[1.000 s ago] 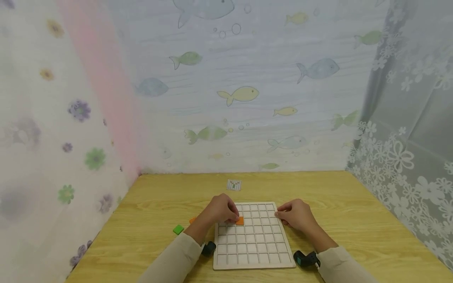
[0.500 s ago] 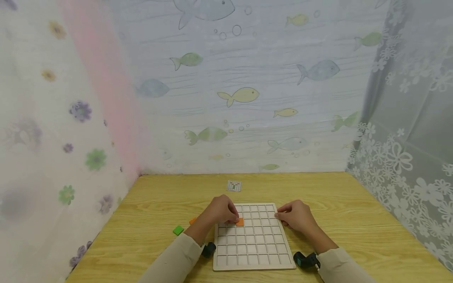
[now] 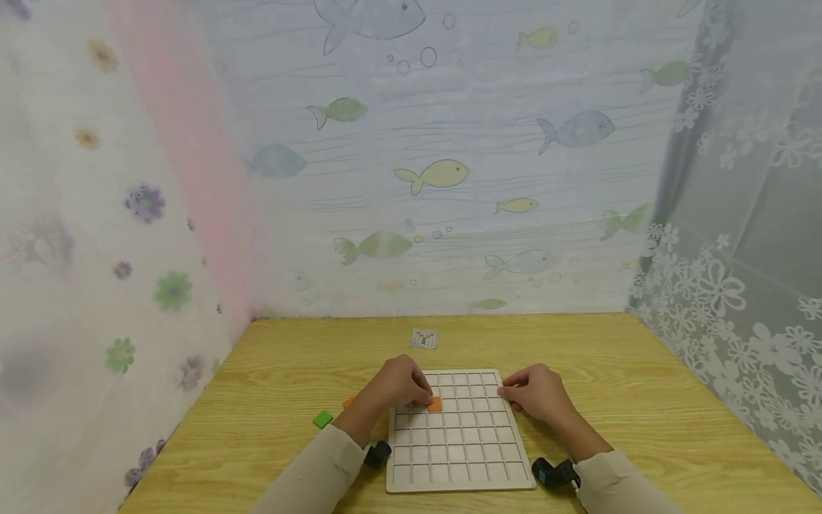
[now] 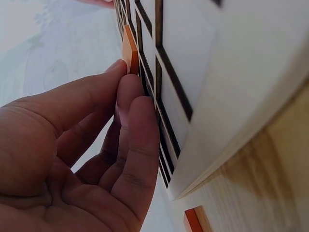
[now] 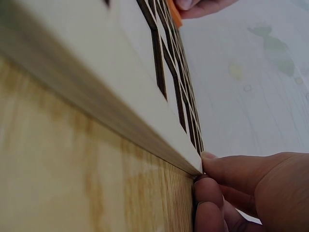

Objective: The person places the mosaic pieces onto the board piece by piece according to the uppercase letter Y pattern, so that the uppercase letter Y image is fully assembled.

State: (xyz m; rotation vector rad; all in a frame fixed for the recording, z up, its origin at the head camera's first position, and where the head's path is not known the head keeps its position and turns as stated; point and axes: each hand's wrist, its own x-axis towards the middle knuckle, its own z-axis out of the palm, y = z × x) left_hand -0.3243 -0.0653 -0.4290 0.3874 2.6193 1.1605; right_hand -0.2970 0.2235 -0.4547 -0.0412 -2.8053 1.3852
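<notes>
A pale wooden grid board [image 3: 459,453] lies on the table. My left hand [image 3: 399,380] reaches over its upper left part and pinches an orange square tile [image 3: 434,404] by one edge. In the left wrist view that tile [image 4: 129,50] stands at the grid surface, thumb and fingertips at its near side; whether it sits fully in a cell I cannot tell. On the opposite side, my right hand [image 3: 538,391] holds the board's right edge near the far corner. The right wrist view shows the thumb [image 5: 227,166] on the board's edge and curled fingers beside it.
Left of the board lie a green tile [image 3: 323,419] and an orange tile [image 3: 349,402], the latter partly hidden by the left arm. A small printed pattern card [image 3: 424,338] lies beyond the board. Patterned curtains [image 3: 437,214] surround the wooden table [image 3: 616,357].
Both hands keep their places, the left at the orange tile and the right at the board's edge. The head view has shifted very slightly.
</notes>
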